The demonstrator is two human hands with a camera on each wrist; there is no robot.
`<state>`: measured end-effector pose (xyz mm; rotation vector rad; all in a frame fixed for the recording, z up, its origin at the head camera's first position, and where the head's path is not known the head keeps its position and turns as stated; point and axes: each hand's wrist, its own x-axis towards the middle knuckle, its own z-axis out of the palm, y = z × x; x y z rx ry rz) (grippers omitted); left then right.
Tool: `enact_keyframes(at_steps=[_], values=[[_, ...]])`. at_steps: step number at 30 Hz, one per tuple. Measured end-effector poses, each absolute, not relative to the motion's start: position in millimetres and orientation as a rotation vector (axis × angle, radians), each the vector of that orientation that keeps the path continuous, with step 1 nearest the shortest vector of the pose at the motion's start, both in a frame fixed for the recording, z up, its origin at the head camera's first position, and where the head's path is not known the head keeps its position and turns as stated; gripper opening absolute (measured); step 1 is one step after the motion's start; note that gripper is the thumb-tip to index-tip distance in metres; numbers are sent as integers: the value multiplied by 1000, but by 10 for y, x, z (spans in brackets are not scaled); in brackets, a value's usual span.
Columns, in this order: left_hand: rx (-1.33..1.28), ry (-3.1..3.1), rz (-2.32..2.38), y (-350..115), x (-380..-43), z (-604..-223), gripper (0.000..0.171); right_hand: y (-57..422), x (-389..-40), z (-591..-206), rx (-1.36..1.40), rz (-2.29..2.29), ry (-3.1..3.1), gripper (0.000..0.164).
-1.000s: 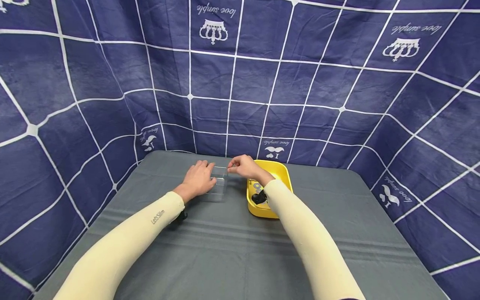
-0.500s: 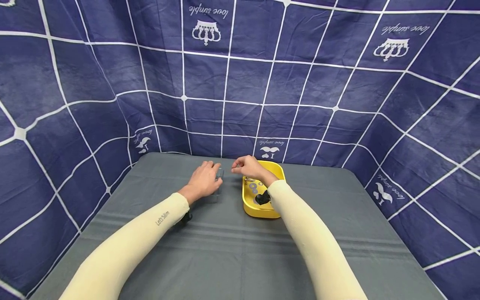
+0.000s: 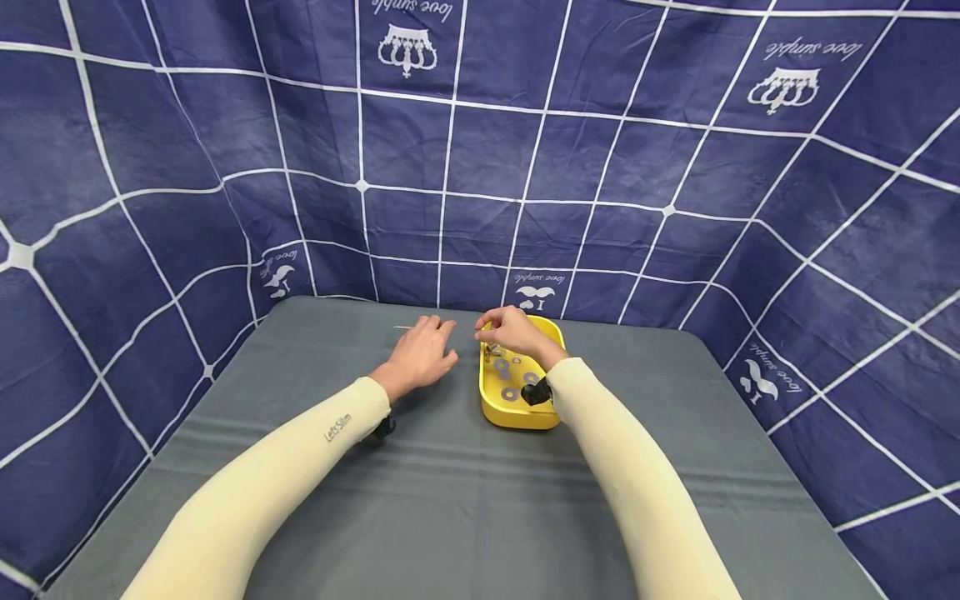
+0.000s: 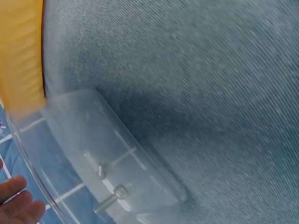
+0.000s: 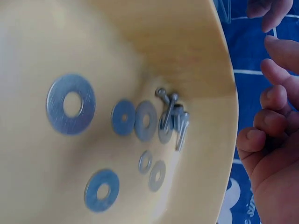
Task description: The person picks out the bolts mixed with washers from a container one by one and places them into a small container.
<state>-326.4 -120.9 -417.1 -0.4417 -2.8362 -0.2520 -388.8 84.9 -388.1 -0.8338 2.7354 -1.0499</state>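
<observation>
My left hand (image 3: 422, 354) is held over a clear plastic box, fingers extended; in the head view a thin pale rim (image 3: 402, 327) shows behind it. The left wrist view shows the clear box (image 4: 112, 135) with a socket-head bolt (image 4: 111, 199) and a second, shorter-looking bolt (image 4: 101, 170) in it, and my fingertips beyond its wall. My right hand (image 3: 513, 331) hovers at the left rim of a yellow bin (image 3: 521, 419), fingers loosely bent, with nothing visible between them. Inside the bin are several flat washers (image 5: 71, 104) and a cluster of bolts (image 5: 175, 112).
A grey cloth (image 3: 450, 517) covers the table. Blue gridded fabric (image 3: 480, 150) hangs behind it and along both sides. The yellow bin stands a little to the right of my left hand.
My left hand has shifted right, and the clear box seen beside it earlier is now mostly hidden. My right hand has drawn away from the box's edge towards the yellow bin.
</observation>
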Motion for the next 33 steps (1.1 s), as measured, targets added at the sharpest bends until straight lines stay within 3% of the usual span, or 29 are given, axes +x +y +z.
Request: enact_keyframes(at_steps=[33], values=[[-510, -2899, -286, -689, -3343, -4142, 57, 1497, -3860, -3893, -585, -1077, 2832, 29]])
